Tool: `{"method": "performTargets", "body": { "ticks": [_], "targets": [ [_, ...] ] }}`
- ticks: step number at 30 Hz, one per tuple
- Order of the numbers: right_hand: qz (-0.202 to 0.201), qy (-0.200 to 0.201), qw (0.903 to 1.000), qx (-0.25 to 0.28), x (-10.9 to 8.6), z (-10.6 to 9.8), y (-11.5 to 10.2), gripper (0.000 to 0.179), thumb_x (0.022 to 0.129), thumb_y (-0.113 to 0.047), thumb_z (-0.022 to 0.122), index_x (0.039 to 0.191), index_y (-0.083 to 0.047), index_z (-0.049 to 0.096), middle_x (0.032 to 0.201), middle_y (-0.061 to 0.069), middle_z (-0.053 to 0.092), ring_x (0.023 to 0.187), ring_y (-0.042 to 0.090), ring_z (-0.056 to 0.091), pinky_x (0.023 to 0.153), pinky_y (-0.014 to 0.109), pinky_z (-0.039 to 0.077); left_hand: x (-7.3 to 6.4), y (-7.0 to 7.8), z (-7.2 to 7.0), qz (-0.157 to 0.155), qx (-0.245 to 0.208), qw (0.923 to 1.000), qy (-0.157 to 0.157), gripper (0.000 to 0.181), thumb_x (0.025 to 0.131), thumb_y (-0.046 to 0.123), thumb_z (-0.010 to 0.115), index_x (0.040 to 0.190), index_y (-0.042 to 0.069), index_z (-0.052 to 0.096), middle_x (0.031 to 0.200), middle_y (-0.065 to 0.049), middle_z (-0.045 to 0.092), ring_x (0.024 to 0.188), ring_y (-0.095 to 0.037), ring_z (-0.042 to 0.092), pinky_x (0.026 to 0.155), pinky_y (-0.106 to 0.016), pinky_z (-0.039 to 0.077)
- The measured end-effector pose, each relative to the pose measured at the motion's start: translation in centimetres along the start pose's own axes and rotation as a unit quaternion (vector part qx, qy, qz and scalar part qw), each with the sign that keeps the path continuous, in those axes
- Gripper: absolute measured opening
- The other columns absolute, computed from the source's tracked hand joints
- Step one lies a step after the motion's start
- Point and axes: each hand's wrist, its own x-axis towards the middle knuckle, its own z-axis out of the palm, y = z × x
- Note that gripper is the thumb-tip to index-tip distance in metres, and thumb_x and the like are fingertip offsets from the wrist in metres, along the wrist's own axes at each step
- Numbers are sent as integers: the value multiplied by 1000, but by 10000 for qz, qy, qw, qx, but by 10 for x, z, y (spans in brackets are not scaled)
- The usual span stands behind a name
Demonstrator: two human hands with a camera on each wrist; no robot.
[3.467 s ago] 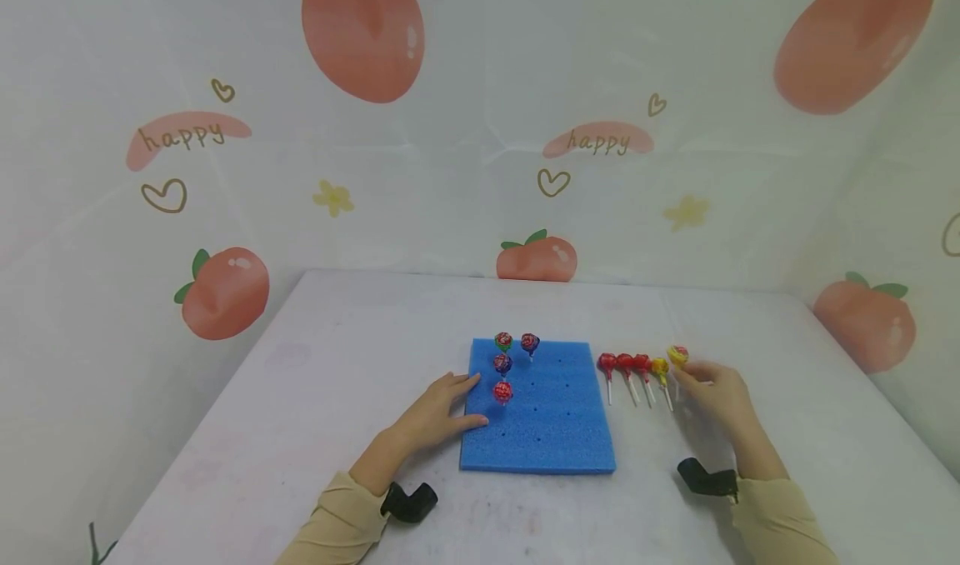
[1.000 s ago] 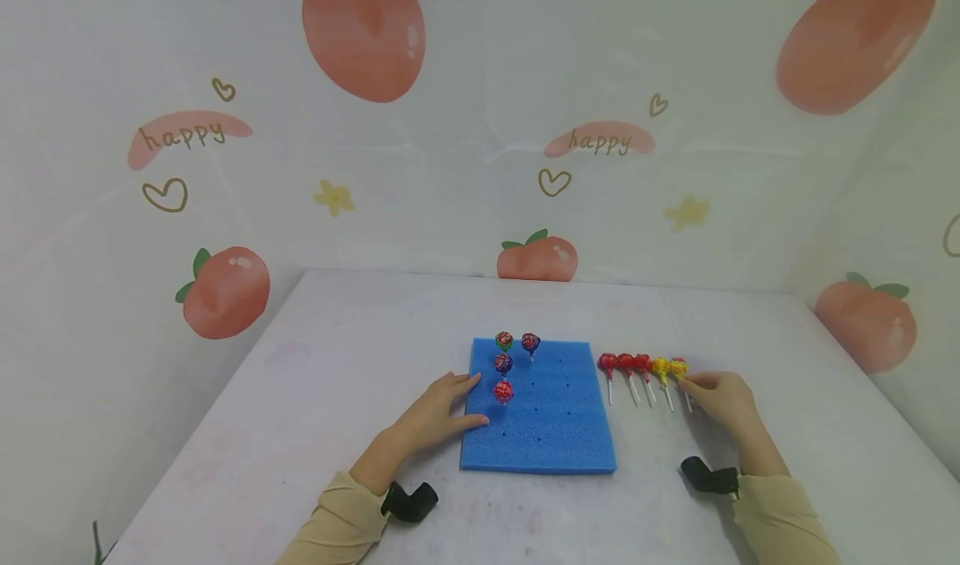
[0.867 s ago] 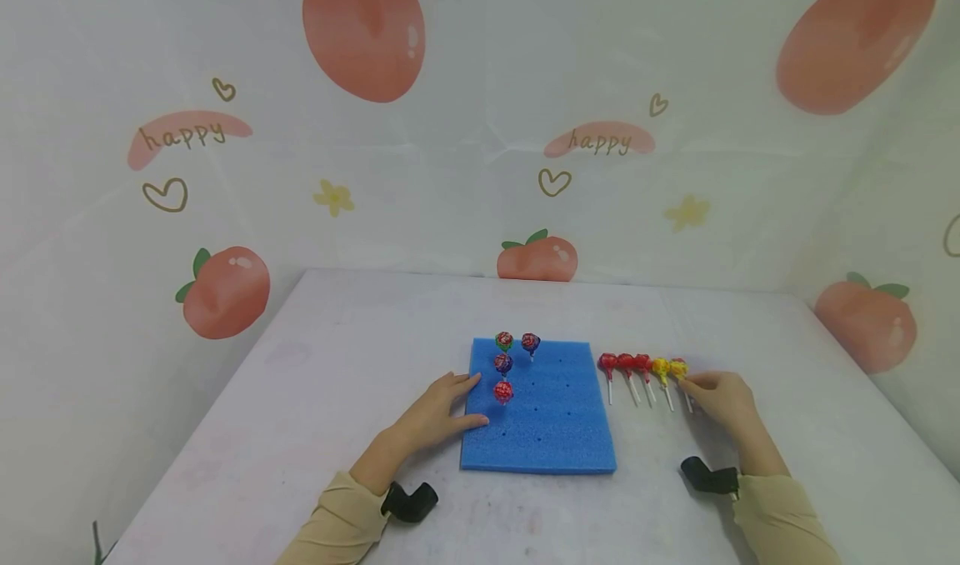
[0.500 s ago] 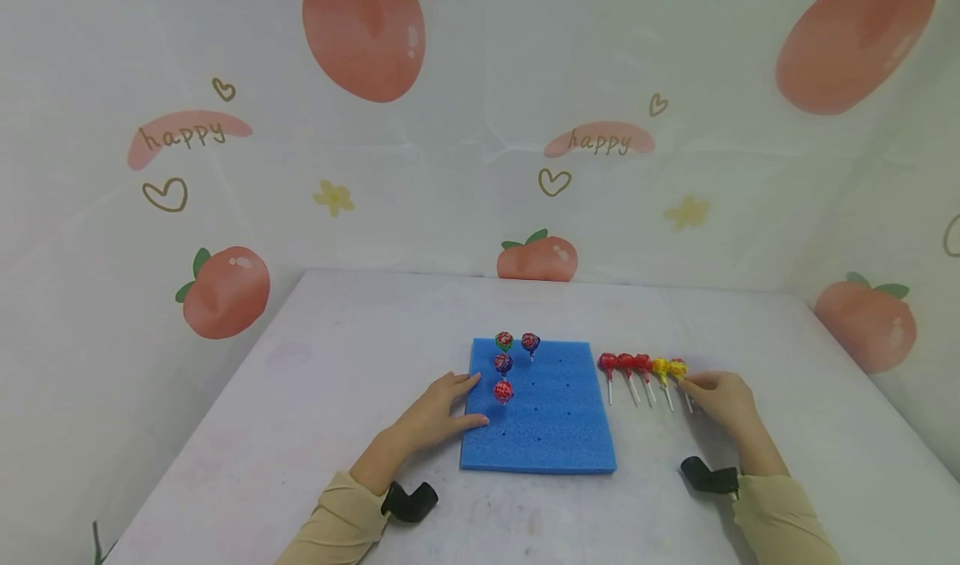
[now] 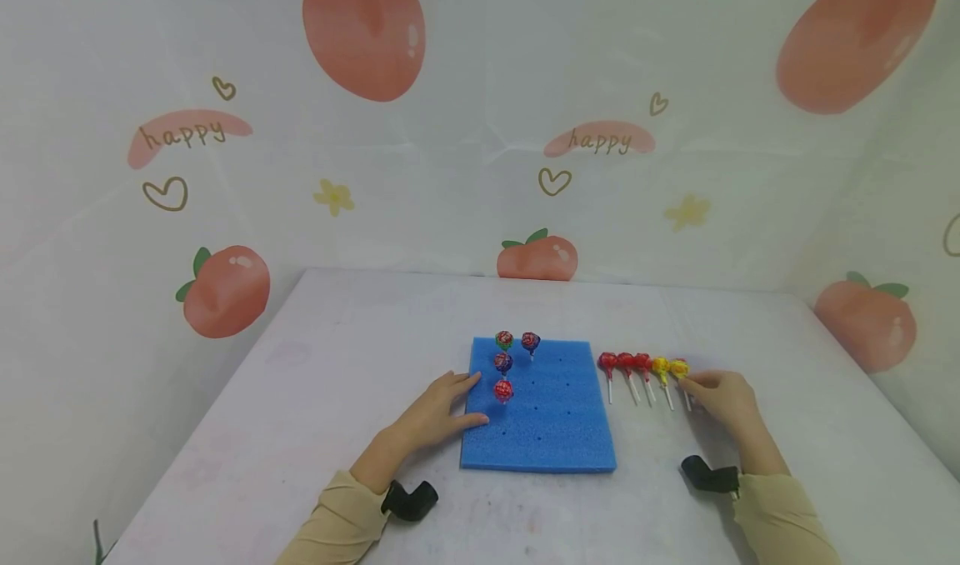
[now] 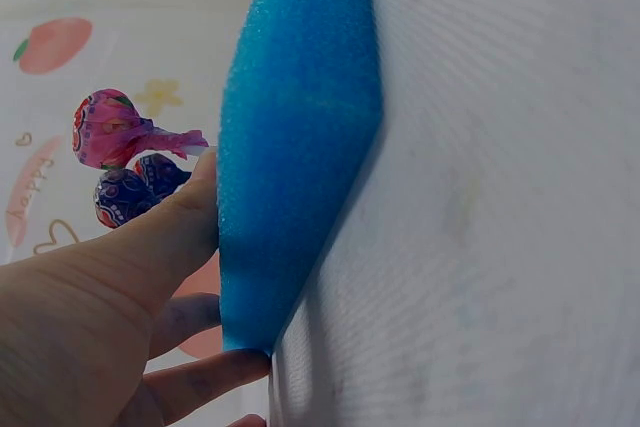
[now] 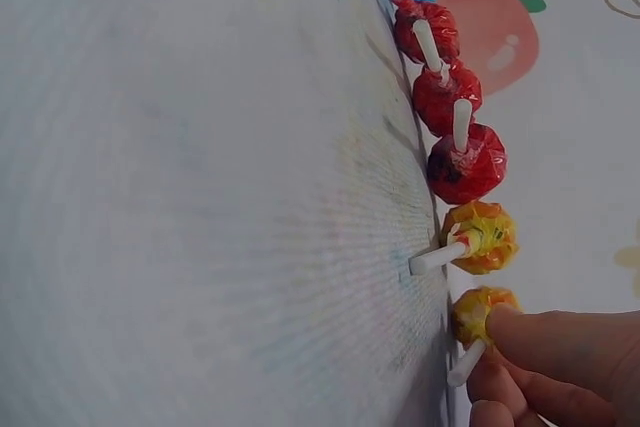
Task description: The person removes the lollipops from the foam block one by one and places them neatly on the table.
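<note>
Lowered since earlier: right hand (image 5: pixel 723 397), pinching endmost yellow lollipop (image 5: pixel 678 368); left hand (image 5: pixel 431 415) spread-fingered on blue foam (image 5: pixel 562 432).

White tabletop (image 5: pixel 375 332) — pale backdrop (image 5: pixel 450 182) behind, printed with peaches (image 5: pixel 363 32), yellow flowers (image 5: pixel 333 197), heart outlines (image 5: pixel 554 182).

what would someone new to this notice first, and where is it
Probably the bright blue foam board near the middle of the white table, with four wrapped lollipops standing in it toward its far left. Then the row of three red lollipops and two yellow lollipops right of the board, the right grip pinching the outermost. Behind, large printed fruits decorate the pale backdrop.
</note>
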Motion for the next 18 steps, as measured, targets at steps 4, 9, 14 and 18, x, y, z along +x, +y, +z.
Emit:
{"method": "performTargets", "body": {
  "ticks": [4, 9, 14, 18],
  "targets": [
    [-65, 28, 10000, 19, 0, -1, 0, 47, 91, -29, 57, 115, 11, 58, 101, 26, 64, 83, 26, 57, 67, 31, 46, 0, 0, 0, 32, 8, 10000, 16, 70, 86, 42, 64, 142, 8, 39, 145, -18, 41, 139, -41, 27, 110, -57, 29],
    [-26, 34, 10000, 90, 0, -3, -1, 48, 91, -31, 57, 116, 11, 58, 102, 26, 64, 83, 25, 58, 65, 30, 47, 0, 1, -1, 32, -6, 10000, 14, 70, 86, 41, 64, 142, 7, 40, 145, -19, 41, 139, -41, 27, 110, -58, 28],
    [-30, 44, 9999, 133, -2, -5, -1, 49, 91, -32, 56, 117, 11, 58, 103, 26, 64, 83, 24, 59, 65, 29, 47, -1, 2, -1, -16, -44, 10000, -2, 70, 86, 41, 64, 142, 7, 39, 145, -19, 41, 140, -41, 26, 110, -58, 28],
    [-19, 71, 9999, 139, -3, -5, -2, 52, 91, -34, 56, 118, 10, 57, 107, 27, 63, 85, 26, 59, 68, 32, 48, 0, 1, -1, -21, -34, 10000, -3, 71, 85, 42, 64, 142, 8, 39, 145, -18, 41, 140, -41, 26, 110, -57, 28]
  ]
}}
